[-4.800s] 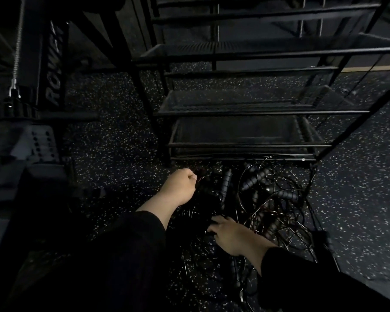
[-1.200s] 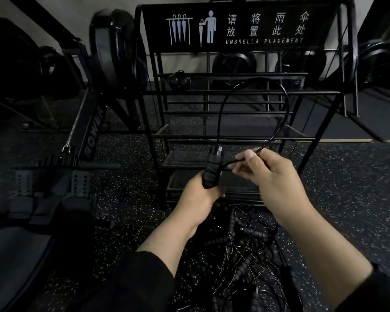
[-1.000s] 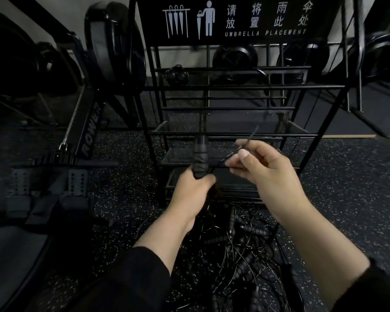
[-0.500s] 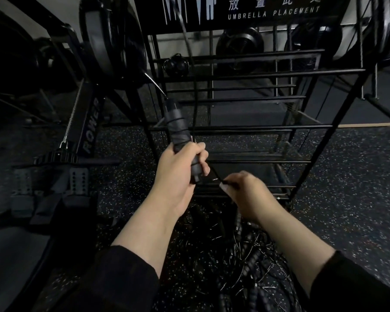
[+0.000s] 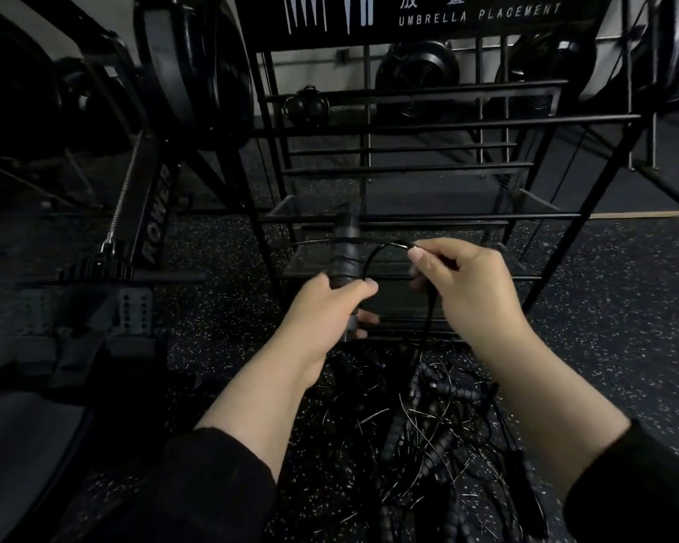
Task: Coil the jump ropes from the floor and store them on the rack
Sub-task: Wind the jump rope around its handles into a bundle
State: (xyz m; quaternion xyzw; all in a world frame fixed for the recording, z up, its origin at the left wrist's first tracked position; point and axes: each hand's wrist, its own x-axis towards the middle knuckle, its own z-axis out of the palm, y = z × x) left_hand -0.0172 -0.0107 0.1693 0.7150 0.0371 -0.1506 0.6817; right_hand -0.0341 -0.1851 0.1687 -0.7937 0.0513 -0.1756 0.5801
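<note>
1. Jump-rope handle [image 5: 345, 248] is now upright again in front of the rack [image 5: 408, 217], gripped by the left hand [image 5: 322, 315]; half a second ago it leaned left.
2. Right hand [image 5: 475, 291], risen from below, pinches the cord [image 5: 373, 256] beside the handle: judged a fresh wrap starting.
3. Remaining ropes [image 5: 428, 436] lie tangled on the floor below the rack; their number is unreadable in the dark.

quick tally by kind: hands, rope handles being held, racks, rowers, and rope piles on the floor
hands: 2, left hand and right hand
held rope handle: 1
rack: 1
rower: 1
tangled pile of ropes on the floor: 1, ropes too tangled to count
total: 6
</note>
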